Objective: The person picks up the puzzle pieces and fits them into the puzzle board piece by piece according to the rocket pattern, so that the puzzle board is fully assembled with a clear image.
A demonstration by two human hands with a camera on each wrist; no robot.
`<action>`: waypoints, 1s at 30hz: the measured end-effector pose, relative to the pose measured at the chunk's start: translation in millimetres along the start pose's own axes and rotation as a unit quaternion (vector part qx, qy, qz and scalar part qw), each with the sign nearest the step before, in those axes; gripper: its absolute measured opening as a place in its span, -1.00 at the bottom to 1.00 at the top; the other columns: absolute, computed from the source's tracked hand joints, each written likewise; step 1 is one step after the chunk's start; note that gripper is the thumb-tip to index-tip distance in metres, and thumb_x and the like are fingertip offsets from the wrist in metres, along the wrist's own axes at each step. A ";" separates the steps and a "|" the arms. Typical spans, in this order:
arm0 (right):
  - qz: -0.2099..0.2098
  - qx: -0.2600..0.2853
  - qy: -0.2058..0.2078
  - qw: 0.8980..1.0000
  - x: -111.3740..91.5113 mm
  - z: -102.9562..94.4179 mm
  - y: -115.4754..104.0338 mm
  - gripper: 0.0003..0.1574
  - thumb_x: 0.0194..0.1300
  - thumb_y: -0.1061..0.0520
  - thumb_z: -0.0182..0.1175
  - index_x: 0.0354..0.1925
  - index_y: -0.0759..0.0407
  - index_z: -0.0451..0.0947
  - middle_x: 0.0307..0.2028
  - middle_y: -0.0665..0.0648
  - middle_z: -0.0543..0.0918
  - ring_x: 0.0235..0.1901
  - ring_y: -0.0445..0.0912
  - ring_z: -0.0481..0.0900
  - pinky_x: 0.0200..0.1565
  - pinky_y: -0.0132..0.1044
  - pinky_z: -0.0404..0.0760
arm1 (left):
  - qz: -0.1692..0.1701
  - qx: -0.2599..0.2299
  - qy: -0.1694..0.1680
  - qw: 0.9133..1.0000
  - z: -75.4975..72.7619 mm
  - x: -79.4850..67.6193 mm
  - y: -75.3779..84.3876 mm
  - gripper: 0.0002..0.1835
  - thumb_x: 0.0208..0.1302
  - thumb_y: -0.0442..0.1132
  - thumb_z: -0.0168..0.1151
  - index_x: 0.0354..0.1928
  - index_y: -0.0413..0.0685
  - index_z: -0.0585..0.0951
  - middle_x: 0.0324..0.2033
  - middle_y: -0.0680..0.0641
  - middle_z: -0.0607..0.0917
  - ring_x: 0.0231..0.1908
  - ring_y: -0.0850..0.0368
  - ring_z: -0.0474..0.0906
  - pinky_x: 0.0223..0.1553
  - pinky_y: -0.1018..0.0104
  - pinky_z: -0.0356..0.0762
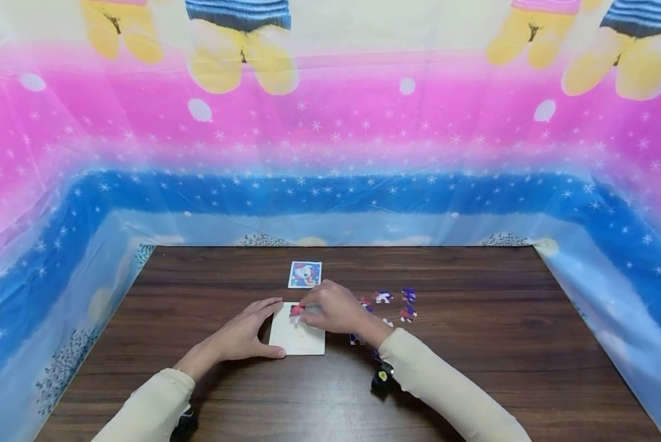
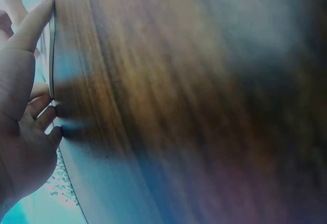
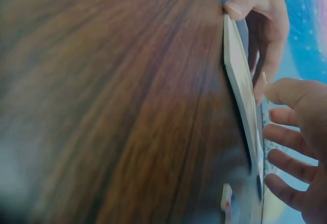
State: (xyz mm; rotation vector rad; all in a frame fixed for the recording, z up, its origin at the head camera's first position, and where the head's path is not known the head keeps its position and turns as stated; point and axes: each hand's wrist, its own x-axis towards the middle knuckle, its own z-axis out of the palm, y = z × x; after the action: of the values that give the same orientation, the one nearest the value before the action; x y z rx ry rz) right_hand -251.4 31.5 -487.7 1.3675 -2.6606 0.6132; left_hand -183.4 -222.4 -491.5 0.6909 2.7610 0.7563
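A square cream puzzle board lies on the table. My left hand rests at its left side, fingers near the far corner and thumb on the near corner, with the fingers spread and fairly straight. Above the board's far part, my right hand pinches a puzzle piece between thumb and index finger; the right wrist view shows it edge-on, tilted up from the board. In the head view the piece with red on it is partly covered by the fingertips.
Several loose puzzle pieces lie right of the board, some hidden behind the right forearm. A small picture card with a white cartoon figure lies beyond the board. A patterned cloth hangs round the dark wooden table.
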 end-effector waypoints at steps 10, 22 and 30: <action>0.025 -0.053 -0.031 0.998 20.1 14.9 -9.0 -0.69 0.32 -0.10 0.38 -0.04 -0.04 0.81 -0.10 -0.11 0.79 -0.02 -0.18 0.67 0.30 -0.16 0.45 | -0.002 0.001 0.001 1.000 -1.2 0.2 0.0 0.16 0.09 0.34 0.47 0.57 -0.17 0.23 0.53 -0.20 0.23 0.51 -0.21 0.13 0.34 -0.21 0.31; 0.053 -0.061 -0.018 0.997 21.6 17.8 -16.6 -0.75 0.32 -0.12 0.39 -0.14 -0.07 0.84 -0.13 -0.09 0.78 -0.02 -0.15 0.68 0.18 -0.16 0.56 | 0.000 0.008 0.004 1.000 -1.1 0.8 -0.9 0.17 0.09 0.35 0.46 0.56 -0.20 0.23 0.53 -0.21 0.24 0.51 -0.22 0.14 0.34 -0.23 0.30; 0.055 -0.070 -0.017 0.996 22.5 20.7 -20.0 -0.73 0.34 -0.10 0.36 -0.09 -0.06 0.83 -0.09 -0.07 0.78 0.00 -0.13 0.68 0.06 -0.18 0.63 | -0.003 0.001 0.003 1.000 0.6 1.2 -1.7 0.16 0.08 0.35 0.48 0.55 -0.20 0.25 0.53 -0.18 0.24 0.51 -0.20 0.14 0.35 -0.22 0.30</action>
State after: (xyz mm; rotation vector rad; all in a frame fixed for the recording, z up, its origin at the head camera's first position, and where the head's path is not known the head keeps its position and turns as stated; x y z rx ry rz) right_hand -246.8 -4.0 -494.7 1.2126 -2.7611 0.4087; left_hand -185.0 -222.9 -493.0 0.6813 2.7683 0.7542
